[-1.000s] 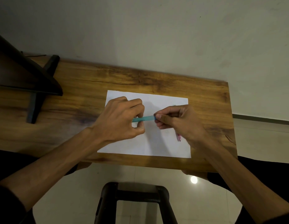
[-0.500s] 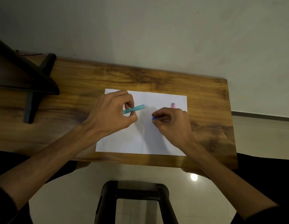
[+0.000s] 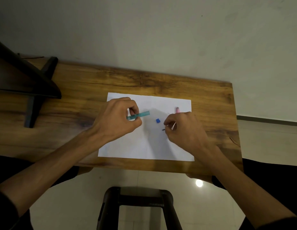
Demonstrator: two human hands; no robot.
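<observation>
Teal barrel [image 3: 141,115] pinched by left hand [image 3: 116,121], thin refill [image 3: 163,129] by right hand [image 3: 184,131]. Best keep barrel level, blue cap [image 3: 158,120] mid-frame on paper [image 3: 144,146].

Two hands in shot: left hand [image 3: 118,120], right hand [image 3: 186,131], both bare. Bare forearms too, long and lean, uncovered from wrist almost to elbow. Tendons and veins ridged across back of left hand and on up forearm. Knuckles sharp on right. Dark sleeve [image 3: 3,211] at near left corner, bunched by elbow. Matching dark cuff [image 3: 283,225] at near right corner. More black cloth [image 3: 274,176] behind both arms, garment unclear.
</observation>
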